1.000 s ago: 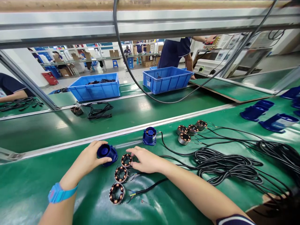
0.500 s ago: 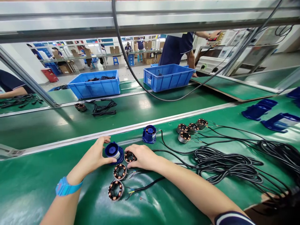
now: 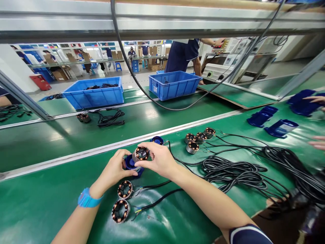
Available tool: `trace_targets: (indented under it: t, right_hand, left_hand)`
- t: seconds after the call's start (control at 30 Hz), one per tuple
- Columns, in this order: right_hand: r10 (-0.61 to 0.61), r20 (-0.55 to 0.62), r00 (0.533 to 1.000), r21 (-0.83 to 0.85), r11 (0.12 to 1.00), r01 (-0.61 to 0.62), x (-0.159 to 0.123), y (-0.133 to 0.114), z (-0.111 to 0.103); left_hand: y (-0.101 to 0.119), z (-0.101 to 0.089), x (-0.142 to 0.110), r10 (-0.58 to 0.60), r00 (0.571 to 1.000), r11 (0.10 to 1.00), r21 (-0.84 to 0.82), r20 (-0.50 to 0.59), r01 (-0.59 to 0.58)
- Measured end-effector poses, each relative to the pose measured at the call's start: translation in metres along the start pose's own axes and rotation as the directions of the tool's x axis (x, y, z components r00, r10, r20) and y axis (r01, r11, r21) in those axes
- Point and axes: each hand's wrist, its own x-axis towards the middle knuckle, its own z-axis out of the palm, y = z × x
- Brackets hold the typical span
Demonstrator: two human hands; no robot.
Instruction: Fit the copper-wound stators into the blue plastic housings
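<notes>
Copper-wound ring [image 3: 138,156], the piece being worked with, is up off the bench at the far rim of the near green mat [image 3: 63,200], over the right part of a blue housing [image 3: 130,162]; whether its lower edge touches the housing's rim I cannot tell. The right hand [image 3: 161,159] holds the ring in a narrow pinch, thumb on the near side and fingers on the far side; the left hand [image 3: 115,167] is curled around the housing from the left, thumb at its near side.

As I judge it, the step in hand is bringing the ring to the housing's open mouth; the next move seems to call for levelling the ring, centring it over the opening and keeping the housing steady, with its thin leads kept free.

Just nearer lie two loose rings, a farther one [image 3: 130,191] and a nearer one [image 3: 127,210], both flat; beyond the right hand stands a second housing [image 3: 156,140], partly hidden; farther right sit four more rings [image 3: 193,147], then a heap of black cables [image 3: 236,173]. At the far right are more blue housings [image 3: 281,128], with another person's hand [image 3: 318,99] at the edge; across the far belt stand two blue crates [image 3: 93,96].
</notes>
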Motion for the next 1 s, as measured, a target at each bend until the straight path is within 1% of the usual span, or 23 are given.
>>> trace_targets:
  t: [0.03,0.07,0.13,0.2,0.3,0.43,0.5,0.57,0.6,0.63,0.7,0.73,0.77,0.87,0.93,1.0]
  right_hand:
    - [0.001,0.007,1.0,-0.013,1.0,-0.001,0.001,-0.003,-0.002]
    - [0.012,0.04,0.999,-0.039,0.999,-0.011,0.002,-0.005,-0.002]
    - [0.062,0.13,0.99,-0.116,0.992,-0.047,0.003,-0.008,-0.002]
    - [0.108,0.211,0.972,-0.199,0.978,-0.066,0.005,-0.01,-0.003]
    - [0.129,0.286,0.949,-0.267,0.962,-0.05,0.006,-0.013,-0.015]
    - [0.121,0.361,0.924,-0.277,0.961,-0.017,0.006,-0.012,-0.034]
    - [0.079,0.399,0.914,-0.277,0.96,0.038,0.007,-0.012,-0.038]
    - [0.026,0.437,0.899,-0.285,0.952,0.111,0.008,-0.014,-0.036]
    - [0.024,0.441,0.897,-0.311,0.942,0.128,0.008,-0.015,-0.034]
    - [0.048,0.432,0.901,-0.353,0.928,0.12,0.008,-0.016,-0.032]
    - [0.124,0.398,0.909,-0.439,0.896,0.071,0.006,-0.016,-0.029]
    - [0.134,0.394,0.909,-0.458,0.886,0.068,0.004,-0.015,-0.029]
    - [0.118,0.406,0.906,-0.452,0.888,0.086,0.002,-0.012,-0.029]
    - [0.009,0.464,0.886,-0.35,0.92,0.174,-0.004,-0.002,-0.032]
    - [0.0,0.455,0.89,-0.318,0.934,0.163,-0.007,0.004,-0.031]
    - [-0.001,0.442,0.897,-0.321,0.934,0.159,-0.008,0.007,-0.026]
  left_hand:
    - [0.006,0.007,0.002,0.001,1.0,1.0,-0.014,0.007,-0.001]
    - [0.011,0.013,0.004,0.003,1.0,1.0,-0.027,0.013,-0.003]
    - [0.019,0.02,0.005,0.014,0.999,0.998,-0.056,0.031,-0.012]
    - [0.021,0.02,0.005,0.021,0.998,0.996,-0.089,0.066,-0.015]
    - [0.02,0.017,0.004,0.012,0.992,0.992,-0.127,0.123,0.004]
    - [0.021,0.013,0.004,0.032,0.989,0.99,-0.142,0.146,-0.011]
    - [0.022,0.012,0.005,0.049,0.989,0.99,-0.14,0.14,-0.029]
    - [0.023,0.013,0.005,0.06,0.99,0.99,-0.135,0.131,-0.042]
    - [0.023,0.013,0.005,0.063,0.99,0.99,-0.133,0.126,-0.046]
    - [0.023,0.013,0.005,0.065,0.991,0.99,-0.131,0.121,-0.048]
    - [0.022,0.014,0.004,0.067,0.991,0.99,-0.13,0.113,-0.052]
    - [0.021,0.015,0.003,0.068,0.992,0.99,-0.13,0.108,-0.054]
    - [0.02,0.015,0.003,0.07,0.992,0.99,-0.13,0.106,-0.056]
    - [0.019,0.016,0.002,0.077,0.991,0.989,-0.135,0.108,-0.062]
    - [0.017,0.014,0.002,0.081,0.99,0.988,-0.14,0.112,-0.065]
    - [0.015,0.011,0.001,0.085,0.99,0.987,-0.144,0.109,-0.069]
